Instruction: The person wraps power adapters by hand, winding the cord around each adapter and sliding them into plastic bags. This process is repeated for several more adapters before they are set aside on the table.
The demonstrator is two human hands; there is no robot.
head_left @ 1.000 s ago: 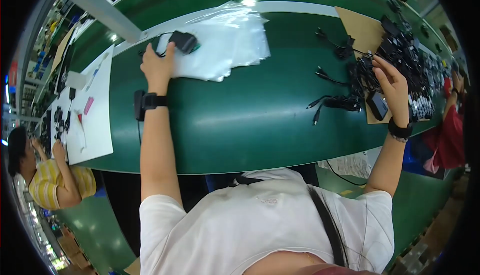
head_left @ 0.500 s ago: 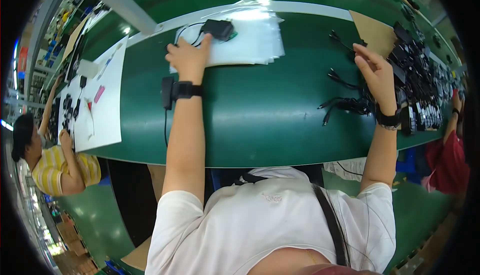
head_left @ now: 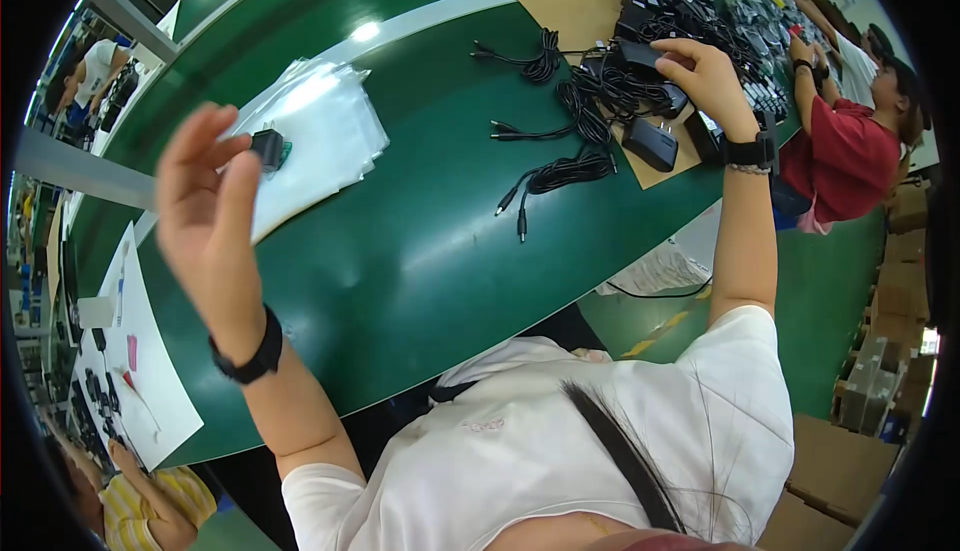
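Note:
My left hand [head_left: 208, 221] is raised in front of the stack of clear plastic bags [head_left: 325, 141], its fingers apart and a little blurred. A black power adapter [head_left: 268, 150] with a small green piece beside it lies on the bags, partly hidden by that hand. On the right, my right hand [head_left: 705, 79] has thumb and forefinger closed on the edge of a black power adapter [head_left: 640, 55] at the near side of a large pile. Another black power adapter [head_left: 652, 144] with metal prongs sits below it on brown cardboard [head_left: 560, 3].
Bundled black cables [head_left: 570, 173] with barrel plugs point left across the green table [head_left: 430, 241]. More adapters [head_left: 680, 11] are heaped at the back right. A co-worker in red [head_left: 850, 166] is at the right; another in yellow stripes [head_left: 160, 511] is at the lower left beside a white sheet [head_left: 150, 371].
The view has swung to the right. My left hand has come away from the adapter on the bags, and my right hand has moved onto an adapter in the pile.

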